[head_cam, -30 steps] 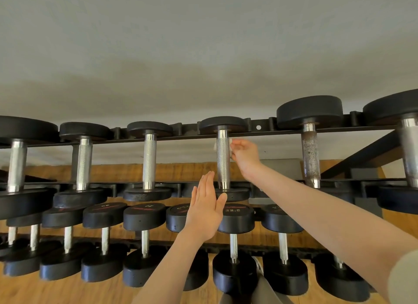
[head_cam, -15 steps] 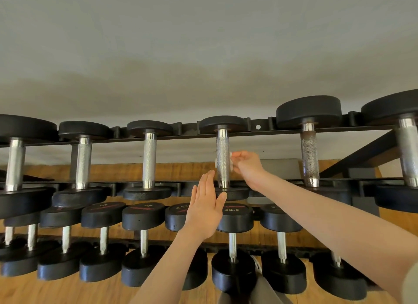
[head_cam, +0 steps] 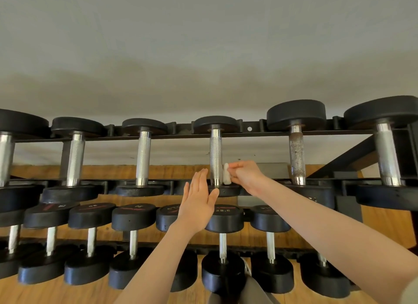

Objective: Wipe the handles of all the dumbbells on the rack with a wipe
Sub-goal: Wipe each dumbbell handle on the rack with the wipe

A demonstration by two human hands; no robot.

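Handles run along the upper rail of the rack [head_cam: 248,135], and I take the knurled centre handle [head_cam: 216,159] as my marker. Left of it two more upper handles [head_cam: 143,159] stand upright between their black heads, and further left others reach the frame edge; I cannot tell from their look which are already wiped. My left hand [head_cam: 199,204] sits just below and left of the centre handle, fingers straight and together, holding nothing, its fingertips close to the bar without clearly touching it. Right against the centre handle, at its lower end, is the wipe [head_cam: 226,173], a small white wad pinched by my right hand [head_cam: 245,176]. Right of that stands a pitted, rusty-looking handle [head_cam: 297,154], then a thicker one [head_cam: 385,154] near the edge.

To do this stroke well, I judge the wad should wrap round the bar rather than brush one side, pressed firmly so it gets into the knurling, with the far side covered too. My free hand could steady the lower head [head_cam: 224,190]. The lower row of dumbbells [head_cam: 222,245] is probably yet to come.
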